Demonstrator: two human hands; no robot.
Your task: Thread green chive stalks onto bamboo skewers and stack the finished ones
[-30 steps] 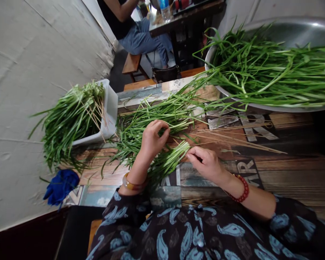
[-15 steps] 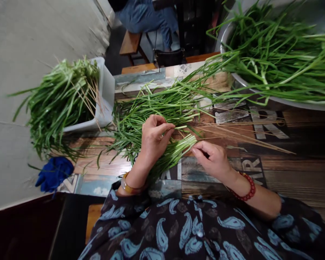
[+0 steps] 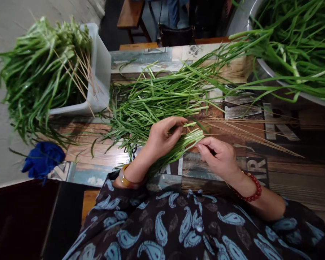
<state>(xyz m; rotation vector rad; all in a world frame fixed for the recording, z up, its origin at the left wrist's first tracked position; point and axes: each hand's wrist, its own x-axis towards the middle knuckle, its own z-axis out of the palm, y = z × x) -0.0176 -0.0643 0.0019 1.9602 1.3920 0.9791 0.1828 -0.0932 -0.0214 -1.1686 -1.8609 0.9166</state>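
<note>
green bundle (image 3: 180,147): lay right of white tub (image 3: 100,77), nearer the wearer | left hand (image 3: 165,138): pinched a pale-ended stalk (image 3: 190,125) | right hand (image 3: 219,157): fingertips at bundle's ends, could not tell what they gripped | thin sticks (image 3: 249,136): farther right of tub

A second ago the left hand (image 3: 165,137) was over the loose garlic chives (image 3: 162,95); now it is closer to the chive bundle (image 3: 191,139), pinching a pale stalk (image 3: 190,125) just beside the bundle's cut ends. Beyond the bundle, the seated person has slipped from view except for trouser legs (image 3: 173,13).
</note>
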